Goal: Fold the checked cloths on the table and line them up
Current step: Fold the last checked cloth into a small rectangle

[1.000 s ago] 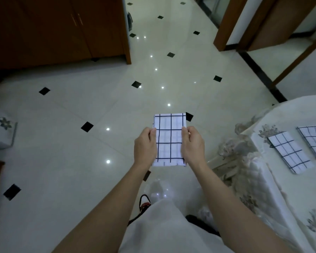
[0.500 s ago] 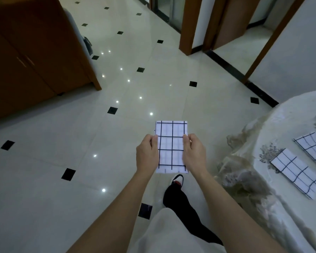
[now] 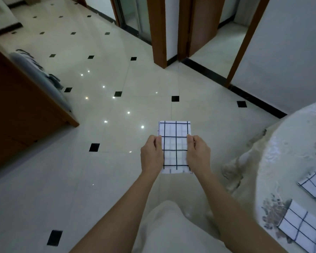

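The left hand [image 3: 151, 155] and the right hand [image 3: 199, 154] were held out in front of the body, apart, each pinching one long side edge of a folded checked cloth [image 3: 175, 147] between thumb and curled fingers. The cloth, a flat white rectangle with a dark grid, was in the air above the tiled floor [image 3: 117, 106], to the left of the table [image 3: 281, 161]. On the table's pale patterned cover lay two more folded checked cloths, a nearer one [image 3: 303, 229] and a farther one [image 3: 315, 187], side by side and apart. A brown cabinet [image 3: 16, 110] stood at the left.
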Demonstrator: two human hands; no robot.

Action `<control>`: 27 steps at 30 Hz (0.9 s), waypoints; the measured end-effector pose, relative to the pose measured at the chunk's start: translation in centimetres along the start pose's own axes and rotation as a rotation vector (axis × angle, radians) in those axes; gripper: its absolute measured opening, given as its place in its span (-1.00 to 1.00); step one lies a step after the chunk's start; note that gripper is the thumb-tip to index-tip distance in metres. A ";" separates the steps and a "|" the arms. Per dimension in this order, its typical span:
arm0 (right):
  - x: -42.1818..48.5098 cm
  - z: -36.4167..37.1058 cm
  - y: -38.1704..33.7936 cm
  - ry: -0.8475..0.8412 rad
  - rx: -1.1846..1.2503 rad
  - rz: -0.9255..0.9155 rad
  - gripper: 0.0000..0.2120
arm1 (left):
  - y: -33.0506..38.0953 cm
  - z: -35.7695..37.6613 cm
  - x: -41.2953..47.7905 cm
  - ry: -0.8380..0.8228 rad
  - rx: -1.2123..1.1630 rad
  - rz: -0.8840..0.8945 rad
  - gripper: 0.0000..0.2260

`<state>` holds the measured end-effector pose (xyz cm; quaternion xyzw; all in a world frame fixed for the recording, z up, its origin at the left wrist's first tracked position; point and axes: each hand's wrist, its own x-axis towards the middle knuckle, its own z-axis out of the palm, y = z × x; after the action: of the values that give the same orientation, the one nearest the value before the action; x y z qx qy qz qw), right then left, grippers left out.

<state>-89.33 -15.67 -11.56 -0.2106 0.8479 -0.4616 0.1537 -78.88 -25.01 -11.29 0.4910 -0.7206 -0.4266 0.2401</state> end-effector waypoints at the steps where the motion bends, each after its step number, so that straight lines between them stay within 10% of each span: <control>1: 1.4 -0.3 0.1 0.013 0.001 0.015 -0.64 | 0.8 0.9 1.1 -0.012 -0.004 0.010 -0.71; 27: 40.7 -3.0 0.7 0.381 0.023 0.302 -0.61 | 16.4 24.9 38.0 -0.512 -0.048 0.234 -0.73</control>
<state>-125.99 -33.51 -13.26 0.0114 0.8780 -0.4746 0.0607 -121.50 -47.71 -13.07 0.2749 -0.7992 -0.5232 0.1094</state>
